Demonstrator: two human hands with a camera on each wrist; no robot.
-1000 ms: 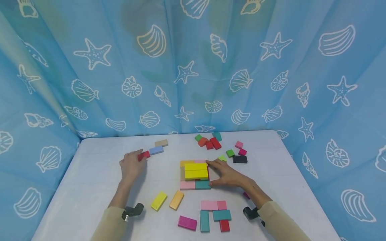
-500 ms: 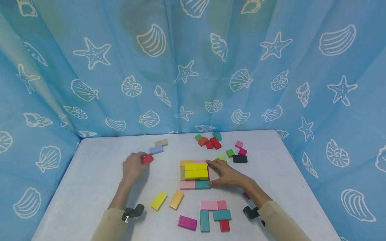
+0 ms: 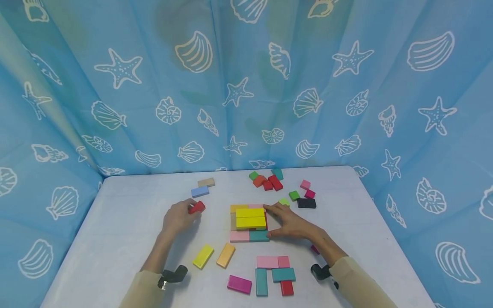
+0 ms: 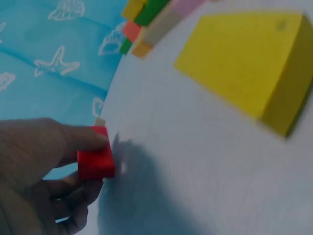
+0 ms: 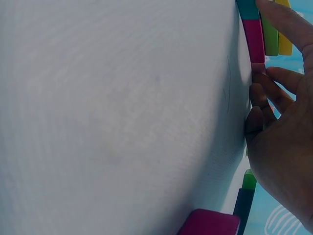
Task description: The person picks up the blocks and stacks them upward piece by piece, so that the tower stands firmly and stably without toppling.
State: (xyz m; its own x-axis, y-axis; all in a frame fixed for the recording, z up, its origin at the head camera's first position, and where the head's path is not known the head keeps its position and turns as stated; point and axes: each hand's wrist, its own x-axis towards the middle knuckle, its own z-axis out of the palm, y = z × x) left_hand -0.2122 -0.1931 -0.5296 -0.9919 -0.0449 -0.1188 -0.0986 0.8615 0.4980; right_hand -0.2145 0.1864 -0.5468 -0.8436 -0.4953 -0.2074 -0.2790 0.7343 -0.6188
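Observation:
In the head view my left hand (image 3: 179, 219) pinches a red wooden block (image 3: 197, 207), left of a low block stack. The left wrist view shows this red block (image 4: 96, 159) between the thumb and fingers, close over the white table. Two yellow blocks (image 3: 250, 218) lie side by side on top of the stack; a pink block (image 3: 239, 236) and a teal block (image 3: 259, 236) form its front edge. My right hand (image 3: 292, 223) rests at the stack's right side, index finger and thumb spread to its back and front corners. Its thumb overlaps a teal block (image 5: 248, 9) in the right wrist view.
A blue block (image 3: 200, 191) and a tan block (image 3: 206, 182) lie at the back left. Yellow (image 3: 203, 256), orange (image 3: 225, 255) and magenta blocks (image 3: 239, 284) lie in front. Several small blocks and a black block (image 3: 306, 203) are scattered at the back right. A blue curtain (image 3: 246, 85) hangs behind.
My left hand has carried the red block from beside the blue block rightward and toward me, turning it somewhat. The right hand and the stack have stayed in place.

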